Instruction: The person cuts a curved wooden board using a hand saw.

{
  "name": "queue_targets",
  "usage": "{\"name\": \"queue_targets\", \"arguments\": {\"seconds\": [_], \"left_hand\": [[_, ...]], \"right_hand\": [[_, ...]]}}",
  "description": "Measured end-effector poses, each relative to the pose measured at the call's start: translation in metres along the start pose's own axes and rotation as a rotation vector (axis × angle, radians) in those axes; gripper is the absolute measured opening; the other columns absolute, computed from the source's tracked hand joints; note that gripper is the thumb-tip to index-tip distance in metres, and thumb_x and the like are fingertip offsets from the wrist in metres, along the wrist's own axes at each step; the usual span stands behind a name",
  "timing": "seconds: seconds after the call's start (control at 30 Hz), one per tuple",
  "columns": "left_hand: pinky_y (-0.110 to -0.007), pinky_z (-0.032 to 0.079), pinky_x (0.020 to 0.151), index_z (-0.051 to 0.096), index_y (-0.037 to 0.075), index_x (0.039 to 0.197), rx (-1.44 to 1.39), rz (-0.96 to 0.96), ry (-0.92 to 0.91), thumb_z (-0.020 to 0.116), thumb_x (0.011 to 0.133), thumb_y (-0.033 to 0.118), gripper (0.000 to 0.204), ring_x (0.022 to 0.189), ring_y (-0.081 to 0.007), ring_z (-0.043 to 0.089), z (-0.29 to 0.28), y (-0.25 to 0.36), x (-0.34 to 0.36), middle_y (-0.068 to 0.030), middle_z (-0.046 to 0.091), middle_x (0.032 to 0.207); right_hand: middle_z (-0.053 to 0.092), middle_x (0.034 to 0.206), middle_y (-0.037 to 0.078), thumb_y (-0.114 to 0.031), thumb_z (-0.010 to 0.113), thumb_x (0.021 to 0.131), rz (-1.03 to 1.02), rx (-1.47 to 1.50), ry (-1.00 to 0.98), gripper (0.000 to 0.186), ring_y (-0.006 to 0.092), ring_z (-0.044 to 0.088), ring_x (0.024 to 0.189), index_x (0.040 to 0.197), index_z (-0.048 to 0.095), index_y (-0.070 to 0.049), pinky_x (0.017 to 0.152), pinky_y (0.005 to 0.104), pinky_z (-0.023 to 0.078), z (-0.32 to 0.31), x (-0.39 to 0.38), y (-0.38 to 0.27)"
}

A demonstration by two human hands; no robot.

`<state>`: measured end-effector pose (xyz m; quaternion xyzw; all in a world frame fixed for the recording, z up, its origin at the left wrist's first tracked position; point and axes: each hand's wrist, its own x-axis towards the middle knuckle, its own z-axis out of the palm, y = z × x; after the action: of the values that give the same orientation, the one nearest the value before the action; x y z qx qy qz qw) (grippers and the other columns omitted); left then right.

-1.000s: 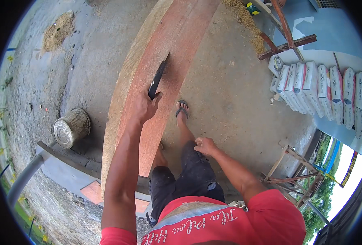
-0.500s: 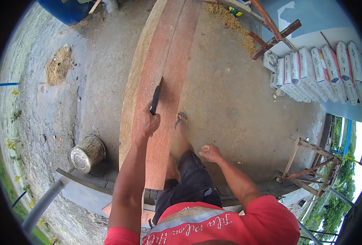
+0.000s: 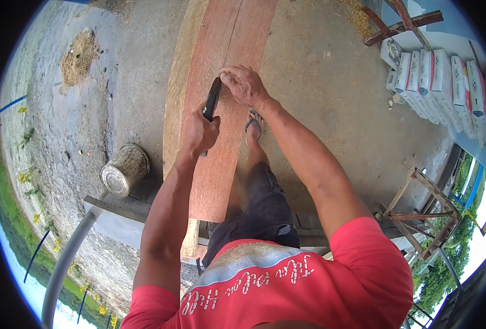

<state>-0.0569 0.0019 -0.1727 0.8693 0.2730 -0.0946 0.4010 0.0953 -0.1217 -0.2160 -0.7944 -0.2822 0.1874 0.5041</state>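
Note:
A long reddish-brown wooden board (image 3: 212,189) runs away from me, with a dark line along its far part. My left hand (image 3: 200,131) is closed round the near end of a narrow black tool (image 3: 212,98) over the board. Whether it is a saw or a plane I cannot tell. At the tool's far end is my right hand (image 3: 245,86), its fingers bent in against the tip; the hand partly hides the line. Pale dust lies on the wood. A lighter plank (image 3: 175,104) shows along the board's left side.
A dirty bucket (image 3: 125,170) lies tipped on the left. Farther off is a heap of sawdust (image 3: 79,57). Full sacks (image 3: 440,82) stand against the wall at right, near a wooden trestle (image 3: 404,26). A wooden frame (image 3: 424,214) stands at lower right. My sandalled foot (image 3: 253,127) is beside the board.
My right hand has swung from beside my leg up to the black tool's far end. My left hand still holds the tool. The whole view has shifted and turned a little.

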Motion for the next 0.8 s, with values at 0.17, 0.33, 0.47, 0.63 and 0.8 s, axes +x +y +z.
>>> {"name": "queue_targets", "arguments": {"seconds": [0.17, 0.33, 0.47, 0.63, 0.8], "left_hand": [[-0.046, 0.05, 0.065, 0.06, -0.005, 0.113, -0.06, -0.136, -0.13, 0.066, 0.086, 0.016, 0.035, 0.069, -0.0382, 0.064, -0.056, 0.029, -0.067, -0.026, 0.064, 0.078], [-0.044, 0.052, 0.067, 0.057, -0.004, 0.123, -0.128, -0.385, -0.271, 0.07, 0.088, 0.014, 0.042, 0.079, -0.0435, 0.069, -0.145, 0.083, -0.212, -0.0243, 0.068, 0.083], [-0.046, 0.053, 0.069, 0.057, -0.006, 0.123, -0.072, -0.305, -0.225, 0.068, 0.088, 0.012, 0.04, 0.085, -0.0458, 0.071, -0.136, 0.075, -0.21, -0.0286, 0.07, 0.086], [-0.048, 0.051, 0.07, 0.06, -0.006, 0.111, -0.002, -0.104, -0.019, 0.063, 0.085, 0.008, 0.029, 0.08, -0.048, 0.066, -0.027, 0.015, -0.031, -0.0303, 0.066, 0.081], [-0.047, 0.05, 0.071, 0.059, -0.006, 0.113, -0.08, -0.077, -0.04, 0.064, 0.084, 0.007, 0.032, 0.08, -0.0466, 0.067, -0.051, 0.027, -0.069, -0.0291, 0.065, 0.081]], "right_hand": [[0.068, 0.082, 0.011, -0.042, 0.06, 0.095, -0.274, 0.072, 0.043, 0.039, 0.0303, 0.061, 0.09, 0.077, 0.072, -0.009, 0.099, 0.0478, 0.036, 0.066, -0.044, -0.067], [0.052, 0.069, 0.008, -0.044, 0.065, 0.091, -0.287, 0.191, -0.162, 0.043, 0.0295, 0.054, 0.078, 0.064, 0.063, -0.009, 0.096, 0.0474, 0.035, 0.048, -0.134, -0.204], [0.051, 0.067, 0.007, -0.041, 0.065, 0.089, -0.272, 0.253, -0.153, 0.042, 0.0288, 0.053, 0.076, 0.062, 0.06, -0.009, 0.093, 0.046, 0.035, 0.05, -0.129, -0.195], [0.061, 0.069, 0.01, -0.028, 0.058, 0.09, -0.327, 0.104, -0.03, 0.029, 0.0336, 0.058, 0.074, 0.069, 0.065, -0.008, 0.086, 0.046, 0.04, 0.061, -0.002, -0.04], [0.057, 0.069, 0.012, -0.025, 0.056, 0.093, -0.243, 0.188, -0.118, 0.03, 0.0338, 0.055, 0.076, 0.07, 0.063, -0.007, 0.081, 0.0466, 0.04, 0.066, -0.03, -0.062]]}}
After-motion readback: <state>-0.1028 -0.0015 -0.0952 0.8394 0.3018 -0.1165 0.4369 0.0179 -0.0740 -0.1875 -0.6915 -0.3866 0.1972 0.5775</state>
